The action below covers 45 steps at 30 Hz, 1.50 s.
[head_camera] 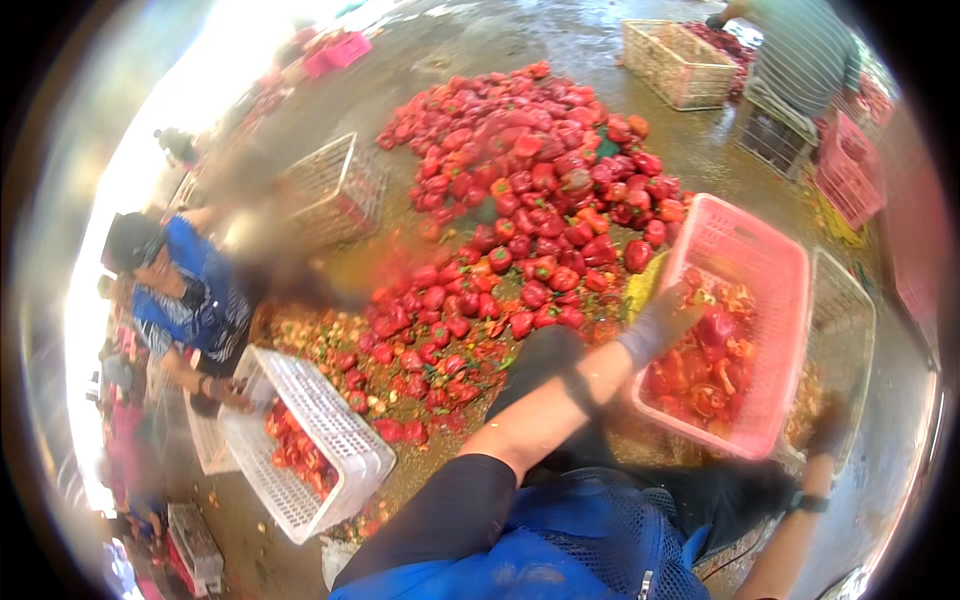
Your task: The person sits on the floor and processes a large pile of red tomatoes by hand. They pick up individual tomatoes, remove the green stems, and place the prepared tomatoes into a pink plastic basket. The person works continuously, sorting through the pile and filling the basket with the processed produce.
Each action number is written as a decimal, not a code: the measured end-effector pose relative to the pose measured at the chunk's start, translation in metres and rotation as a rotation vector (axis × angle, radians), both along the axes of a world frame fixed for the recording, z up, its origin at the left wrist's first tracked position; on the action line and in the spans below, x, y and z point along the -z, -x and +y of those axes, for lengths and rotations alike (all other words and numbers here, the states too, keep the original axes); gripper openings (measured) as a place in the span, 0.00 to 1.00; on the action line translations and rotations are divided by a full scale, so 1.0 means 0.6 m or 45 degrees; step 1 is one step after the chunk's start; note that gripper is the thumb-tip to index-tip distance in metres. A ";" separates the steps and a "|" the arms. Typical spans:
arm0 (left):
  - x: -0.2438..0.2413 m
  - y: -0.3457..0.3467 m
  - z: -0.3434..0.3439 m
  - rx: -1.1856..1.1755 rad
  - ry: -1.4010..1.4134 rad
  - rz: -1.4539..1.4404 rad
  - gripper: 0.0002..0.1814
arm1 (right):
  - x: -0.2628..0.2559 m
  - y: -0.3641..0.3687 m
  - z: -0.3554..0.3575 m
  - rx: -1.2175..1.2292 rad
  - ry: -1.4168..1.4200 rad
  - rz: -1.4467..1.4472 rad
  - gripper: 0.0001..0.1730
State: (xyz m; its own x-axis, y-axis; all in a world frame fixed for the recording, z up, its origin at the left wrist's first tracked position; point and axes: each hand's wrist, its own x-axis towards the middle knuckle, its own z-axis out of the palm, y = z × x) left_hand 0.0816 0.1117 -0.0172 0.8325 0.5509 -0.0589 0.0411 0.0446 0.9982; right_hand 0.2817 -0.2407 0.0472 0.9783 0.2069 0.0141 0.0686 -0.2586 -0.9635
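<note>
My left hand [667,319], in a greyish glove, reaches over the near left rim of a pink plastic crate [772,300]. Just beyond its fingers a red bell pepper [715,330] lies on red pepper pieces [697,386] in the crate; whether the hand touches it I cannot tell. My right hand [829,427] is dark and blurred, over a whitish plastic crate [855,300] holding pale pepper scraps [806,397]. What its fingers hold does not show. A large heap of red bell peppers [525,165] spreads over the wet floor in front of me.
At the left a person in a blue vest [191,285] reaches into a tilted white crate [330,405] of red pieces. Another person [802,52] sits at the upper right beside crates [675,67]. A lattice crate [337,187] stands left of the heap. Pepper scraps litter the floor.
</note>
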 end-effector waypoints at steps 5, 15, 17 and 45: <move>-0.093 0.298 0.132 -0.412 0.546 -0.042 0.24 | 0.061 -0.120 -0.060 0.424 0.056 0.367 0.18; 0.343 0.755 0.141 -1.152 0.007 1.233 0.21 | 0.103 0.003 0.043 0.235 0.085 0.438 0.15; 0.268 0.679 0.169 -1.004 -0.161 1.354 0.23 | 0.087 0.038 0.069 0.295 0.085 0.397 0.15; 0.344 0.490 0.398 -0.995 -0.140 1.676 0.42 | 0.046 0.218 0.163 0.027 0.522 0.455 0.11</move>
State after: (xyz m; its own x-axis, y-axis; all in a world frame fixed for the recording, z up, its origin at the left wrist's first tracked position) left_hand -0.2124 0.3503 -0.2237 -0.2665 0.8627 -0.4299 0.8722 0.4057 0.2734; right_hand 0.1507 -0.1431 0.0197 0.9113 0.1056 -0.3979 -0.2542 -0.6160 -0.7456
